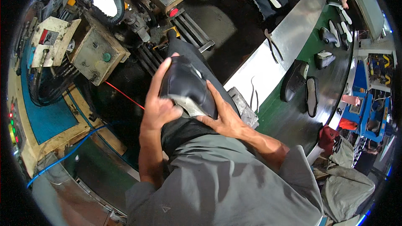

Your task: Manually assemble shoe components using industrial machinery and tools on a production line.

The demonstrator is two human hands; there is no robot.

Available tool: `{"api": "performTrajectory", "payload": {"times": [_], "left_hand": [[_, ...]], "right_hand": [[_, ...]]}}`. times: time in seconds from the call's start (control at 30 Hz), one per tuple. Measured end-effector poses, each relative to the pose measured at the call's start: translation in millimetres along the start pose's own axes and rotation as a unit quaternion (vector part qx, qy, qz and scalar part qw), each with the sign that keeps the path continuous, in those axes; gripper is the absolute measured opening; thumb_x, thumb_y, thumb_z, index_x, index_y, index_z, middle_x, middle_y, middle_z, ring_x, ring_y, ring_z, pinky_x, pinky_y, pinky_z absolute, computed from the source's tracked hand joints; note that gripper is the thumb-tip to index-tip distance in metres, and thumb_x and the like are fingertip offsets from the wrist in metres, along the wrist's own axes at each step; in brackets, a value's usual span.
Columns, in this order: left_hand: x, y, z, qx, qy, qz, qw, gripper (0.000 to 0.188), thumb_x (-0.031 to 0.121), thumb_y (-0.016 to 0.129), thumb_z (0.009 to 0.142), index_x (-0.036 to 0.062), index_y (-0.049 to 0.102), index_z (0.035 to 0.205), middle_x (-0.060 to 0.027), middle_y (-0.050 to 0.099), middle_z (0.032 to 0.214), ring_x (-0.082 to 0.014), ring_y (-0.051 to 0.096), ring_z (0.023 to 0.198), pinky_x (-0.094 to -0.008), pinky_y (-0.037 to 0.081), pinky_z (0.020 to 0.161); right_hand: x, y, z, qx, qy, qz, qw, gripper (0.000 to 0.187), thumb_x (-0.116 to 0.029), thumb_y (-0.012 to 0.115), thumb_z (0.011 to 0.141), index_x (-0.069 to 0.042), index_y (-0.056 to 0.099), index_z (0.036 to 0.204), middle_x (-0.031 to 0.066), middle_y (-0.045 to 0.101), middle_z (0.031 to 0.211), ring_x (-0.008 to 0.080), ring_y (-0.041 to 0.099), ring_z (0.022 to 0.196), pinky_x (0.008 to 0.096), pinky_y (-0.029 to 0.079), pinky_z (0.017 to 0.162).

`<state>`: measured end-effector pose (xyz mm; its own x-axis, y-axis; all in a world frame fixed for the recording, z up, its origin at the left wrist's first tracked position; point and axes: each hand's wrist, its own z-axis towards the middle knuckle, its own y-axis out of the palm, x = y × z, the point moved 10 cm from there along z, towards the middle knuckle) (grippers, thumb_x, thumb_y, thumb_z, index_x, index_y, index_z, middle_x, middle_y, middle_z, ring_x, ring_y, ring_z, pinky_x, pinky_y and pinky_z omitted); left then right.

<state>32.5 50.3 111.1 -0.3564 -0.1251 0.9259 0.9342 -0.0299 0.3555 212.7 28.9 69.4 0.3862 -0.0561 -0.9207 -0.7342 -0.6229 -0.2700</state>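
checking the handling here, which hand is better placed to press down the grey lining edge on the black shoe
Right, probably: the right hand has its fingers on the grey lining edge, while the left hand wraps the black shoe, steadying it.

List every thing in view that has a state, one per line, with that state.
black shoe upper: held sole side up, pressed against the person's thigh
left hand: gripping the shoe's left side
right hand: gripping the shoe's right side
black shoe on the green belt: lying on its side
loose sole: lying flat beside that shoe
pliers: lying on the metal rim, unheld
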Motion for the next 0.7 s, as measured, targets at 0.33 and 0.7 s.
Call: {"api": "performTrajectory", "payload": {"times": [0.33, 0.7], "left_hand": [[80, 29, -20, -0.014, 0.077, 0.292, 0.953, 0.088, 0.004, 0.082, 0.069, 0.0028, 0.054, 0.152, -0.0192, 0.057, 0.156, -0.0333, 0.054, 0.147, -0.0448, 0.040, 0.126], [60, 14, -13, -0.015, 0.051, 0.247, 0.967, 0.088, 0.009, 0.080, 0.076, 0.0041, 0.046, 0.157, -0.0176, 0.055, 0.155, -0.0315, 0.054, 0.145, -0.0450, 0.040, 0.125]], "right_hand": [[-21, -6, 37, 0.149, -0.417, -0.186, 0.877, 0.125, 0.005, 0.086, 0.062, 0.003, 0.020, 0.169, 0.0370, 0.036, 0.160, 0.0572, 0.044, 0.145, 0.0616, 0.041, 0.121], [-4, 1, 44, 0.107, -0.362, -0.167, 0.911, 0.126, 0.006, 0.086, 0.068, 0.001, 0.014, 0.172, 0.0347, 0.035, 0.164, 0.0548, 0.043, 0.149, 0.0548, 0.041, 0.123]]}}
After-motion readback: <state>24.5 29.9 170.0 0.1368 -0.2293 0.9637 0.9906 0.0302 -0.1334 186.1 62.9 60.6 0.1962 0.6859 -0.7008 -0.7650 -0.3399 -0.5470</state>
